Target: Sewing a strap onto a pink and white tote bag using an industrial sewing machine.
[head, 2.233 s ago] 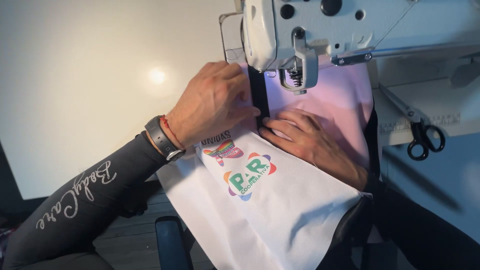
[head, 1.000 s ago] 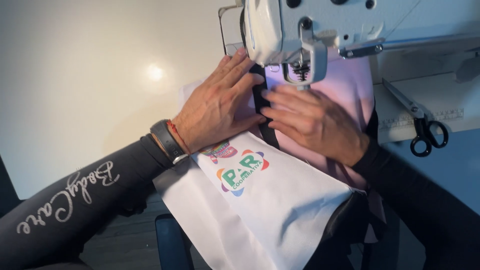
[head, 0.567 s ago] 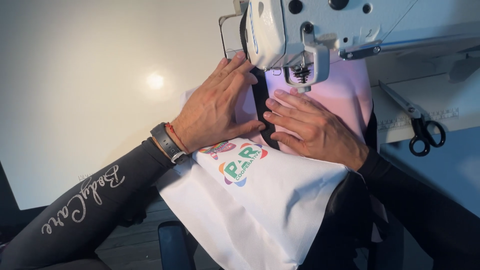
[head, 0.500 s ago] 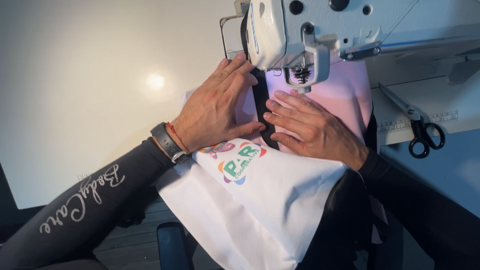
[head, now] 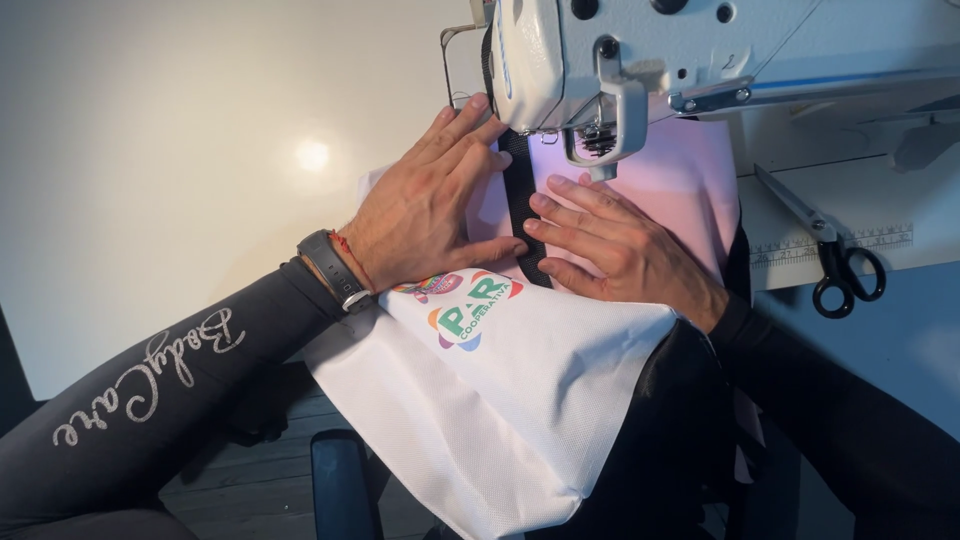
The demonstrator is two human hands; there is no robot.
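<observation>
Pressed flat, both hands, fingers spread, nothing pinched. Left hand laid palm-down on white fabric bag, left of black strap, fingertips reaching far toward the sewing machine head, thumb touching the strap's near end. Right hand laid flat just right of the strap, fingertips against its edge, palm resting on the pink-lit far part of the fabric. Strap held between the two hands, running near-to-far and passing under the presser foot. Bag spread across the machine bed directly below the machine head, near part hanging off the table edge toward the lap; multicoloured printed emblem seen just near of the left hand's wrist. Dark watch band and thin red cord noted on left wrist; dark long sleeve with pale script lettering on left forearm. Black-handled scissors lying on the white table to the right, well apart from both hands. Needle itself not made out behind the foot.
</observation>
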